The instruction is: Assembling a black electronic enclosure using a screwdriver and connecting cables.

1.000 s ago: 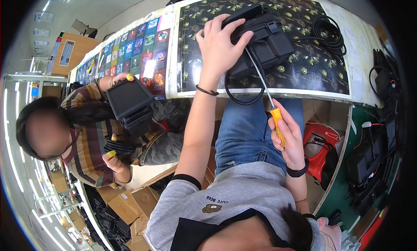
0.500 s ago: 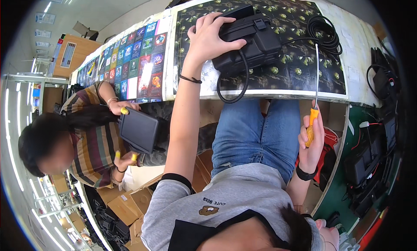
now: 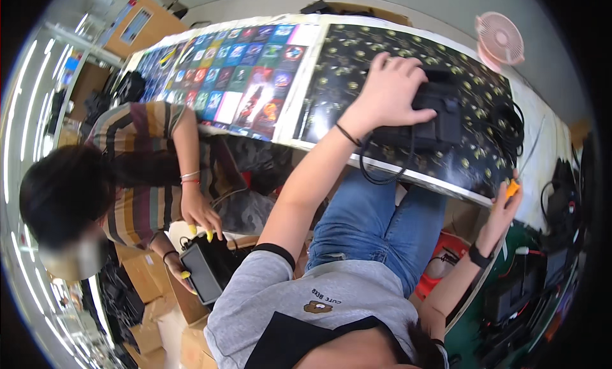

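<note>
My left hand (image 3: 396, 91) is curled over the left side of a black boxy plastic device (image 3: 444, 117) lying on the table, its thumb across the top. A thick black cable (image 3: 362, 157) loops from the device over the table's front edge. At the right end of that edge, my right hand (image 3: 500, 211) is closed round the orange-yellow handle of a screwdriver (image 3: 512, 189). The thin shaft points up and away over the white tabletop. Beyond the device, to its right, lies a coil of black cable (image 3: 510, 128).
A patterned black mat (image 3: 347, 47) and a sheet of colourful pictures (image 3: 255, 69) cover the table (image 3: 288, 126). A pink fan (image 3: 500, 37) stands at the back. On my left a co-worker (image 3: 146, 177) holds another black device (image 3: 204, 273). More black devices (image 3: 510, 299) lie at right.
The view has shifted, so the table sits further right. My right hand has moved from beside my leg up to the table edge, tilting the screwdriver. The co-worker's device is held lower.
</note>
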Action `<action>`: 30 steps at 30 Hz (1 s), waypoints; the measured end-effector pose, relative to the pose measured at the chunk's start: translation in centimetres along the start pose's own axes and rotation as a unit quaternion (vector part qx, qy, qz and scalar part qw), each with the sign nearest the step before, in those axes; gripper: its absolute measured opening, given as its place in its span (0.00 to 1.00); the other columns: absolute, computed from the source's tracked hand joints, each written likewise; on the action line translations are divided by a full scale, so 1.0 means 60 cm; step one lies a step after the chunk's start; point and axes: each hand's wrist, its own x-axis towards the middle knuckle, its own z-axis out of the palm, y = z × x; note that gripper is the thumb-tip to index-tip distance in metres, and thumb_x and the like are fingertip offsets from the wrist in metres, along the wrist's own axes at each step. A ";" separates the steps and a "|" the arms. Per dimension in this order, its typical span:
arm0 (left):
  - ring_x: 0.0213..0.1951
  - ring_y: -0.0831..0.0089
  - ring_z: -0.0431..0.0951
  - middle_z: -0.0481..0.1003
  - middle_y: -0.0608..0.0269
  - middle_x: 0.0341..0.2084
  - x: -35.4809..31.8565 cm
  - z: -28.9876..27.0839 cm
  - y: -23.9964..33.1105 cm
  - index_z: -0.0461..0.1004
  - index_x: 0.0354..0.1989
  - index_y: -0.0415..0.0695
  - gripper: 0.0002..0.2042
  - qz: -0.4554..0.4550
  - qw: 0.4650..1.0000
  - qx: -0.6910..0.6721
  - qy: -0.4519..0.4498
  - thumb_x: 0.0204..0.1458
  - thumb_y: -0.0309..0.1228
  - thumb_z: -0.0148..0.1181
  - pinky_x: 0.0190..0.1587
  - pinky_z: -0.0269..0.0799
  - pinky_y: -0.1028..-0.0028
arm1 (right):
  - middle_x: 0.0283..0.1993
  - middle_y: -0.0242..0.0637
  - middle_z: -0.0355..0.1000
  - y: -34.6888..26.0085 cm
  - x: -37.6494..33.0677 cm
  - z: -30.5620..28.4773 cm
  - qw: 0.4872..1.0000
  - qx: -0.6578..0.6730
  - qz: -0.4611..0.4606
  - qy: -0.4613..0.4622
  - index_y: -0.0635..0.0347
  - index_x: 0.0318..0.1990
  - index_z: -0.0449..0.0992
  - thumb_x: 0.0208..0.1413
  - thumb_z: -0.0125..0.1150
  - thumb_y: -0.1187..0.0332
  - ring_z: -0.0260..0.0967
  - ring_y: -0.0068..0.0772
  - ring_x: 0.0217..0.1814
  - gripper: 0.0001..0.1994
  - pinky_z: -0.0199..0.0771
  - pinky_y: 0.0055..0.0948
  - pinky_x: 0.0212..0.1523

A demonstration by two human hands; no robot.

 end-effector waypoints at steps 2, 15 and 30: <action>0.58 0.58 0.69 0.72 0.56 0.53 -0.008 0.000 -0.004 0.76 0.44 0.45 0.29 0.027 0.999 -0.029 0.012 0.40 0.57 0.66 0.67 0.50 0.53 | 0.63 0.25 0.67 0.014 0.053 0.010 1.000 0.006 -0.001 -0.024 0.55 0.65 0.62 0.65 0.56 0.67 0.61 0.11 0.42 0.22 0.60 0.11 0.34; 0.48 0.59 0.76 0.76 0.60 0.47 -0.093 -0.078 -0.087 0.81 0.37 0.50 0.28 -0.085 0.981 -0.030 0.172 0.30 0.55 0.74 0.52 0.67 0.61 | 0.61 0.43 0.69 0.083 0.173 0.081 0.931 -0.313 -0.142 -0.120 0.58 0.63 0.66 0.62 0.60 0.66 0.68 0.44 0.61 0.23 0.65 0.34 0.61; 0.45 0.52 0.78 0.79 0.51 0.38 -0.043 -0.102 -0.107 0.78 0.41 0.42 0.14 -0.092 0.985 0.001 0.145 0.47 0.32 0.67 0.48 0.73 0.60 | 0.44 0.32 0.75 -0.021 0.031 0.101 0.925 0.059 0.069 -0.369 0.58 0.55 0.69 0.55 0.62 0.79 0.65 0.13 0.31 0.19 0.64 0.14 0.27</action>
